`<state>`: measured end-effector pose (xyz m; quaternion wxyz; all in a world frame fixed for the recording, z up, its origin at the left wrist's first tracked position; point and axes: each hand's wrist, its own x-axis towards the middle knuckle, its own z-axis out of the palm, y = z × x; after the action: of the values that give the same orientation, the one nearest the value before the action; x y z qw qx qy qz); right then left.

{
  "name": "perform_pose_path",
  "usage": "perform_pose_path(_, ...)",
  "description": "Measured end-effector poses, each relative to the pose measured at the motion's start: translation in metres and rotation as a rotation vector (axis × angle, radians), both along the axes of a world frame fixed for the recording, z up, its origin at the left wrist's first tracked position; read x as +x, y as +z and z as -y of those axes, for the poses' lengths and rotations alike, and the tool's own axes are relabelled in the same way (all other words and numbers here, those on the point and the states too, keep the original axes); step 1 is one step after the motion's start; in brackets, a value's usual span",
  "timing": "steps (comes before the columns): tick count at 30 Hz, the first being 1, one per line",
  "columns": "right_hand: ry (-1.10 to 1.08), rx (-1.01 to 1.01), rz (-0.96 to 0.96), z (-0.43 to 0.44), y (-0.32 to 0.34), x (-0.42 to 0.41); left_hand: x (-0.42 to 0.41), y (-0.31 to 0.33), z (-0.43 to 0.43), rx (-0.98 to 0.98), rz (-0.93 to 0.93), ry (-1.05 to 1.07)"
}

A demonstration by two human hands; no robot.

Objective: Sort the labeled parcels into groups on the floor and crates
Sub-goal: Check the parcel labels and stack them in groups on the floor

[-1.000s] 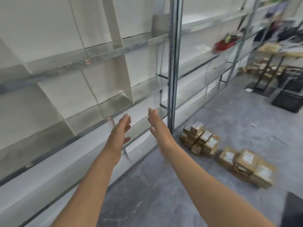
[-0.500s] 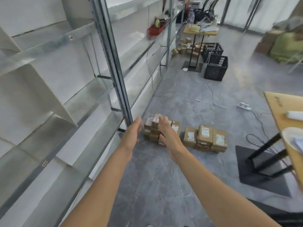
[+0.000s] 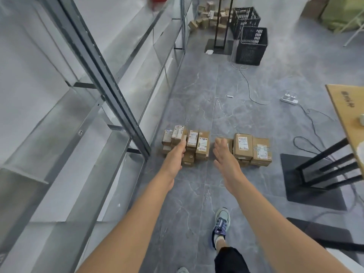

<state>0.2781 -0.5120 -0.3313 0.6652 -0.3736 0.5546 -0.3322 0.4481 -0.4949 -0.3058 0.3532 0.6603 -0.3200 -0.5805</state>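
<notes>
The floor [image 3: 197, 107] is grey marbled tile, running along a metal shelving rack [image 3: 98, 75] whose dark upright post meets the ground at the left. Just right of that post's foot stands a tight group of small labelled parcels [image 3: 201, 144]. A short gap further right of the post is a second group of larger parcels [image 3: 243, 146].

Far beyond the post, two black crates [image 3: 251, 48] stand one behind the other, with a loose heap of parcels [image 3: 208, 18] to their left. Well right of the post a white power strip [image 3: 289, 98] and trailing cables [image 3: 248, 83] lie on the tile. The wooden counter [image 3: 346, 115] sits at the frame's edge on black legs.

The left hand [image 3: 176, 154] reaches out with straight fingers and holds nothing. Its tips overlap the group nearest the post, and contact cannot be told. The right hand [image 3: 224, 156] is flat and empty, in front of the second group's nearest box.

Half a second ago the hands were close together over the first group; now they are spread apart, one before each group. The view has tipped downward, the parcels appear nearer, and a shoe [image 3: 221, 223] has come into sight. The parcels lie as they did.
</notes>
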Motion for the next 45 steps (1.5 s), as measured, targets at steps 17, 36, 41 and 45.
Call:
perform_pose_path(17, -0.036, 0.225, -0.075, 0.244, -0.115, -0.026, -0.023, -0.130, 0.239, 0.320, 0.029, -0.023)
perform_pose_path(36, -0.056, 0.522, -0.198, 0.416, -0.417, 0.012, -0.001, -0.424, 0.443, 0.551, 0.017, -0.207)
perform_pose_path(41, -0.066, 0.563, -0.191, 0.442, -0.513, 0.015, -0.017, -0.523, 0.468, 0.567, 0.031, -0.228)
perform_pose_path(45, -0.108, 0.638, -0.191, 0.454, -0.569, 0.015, -0.028, -0.572, 0.474, 0.589, 0.076, -0.195)
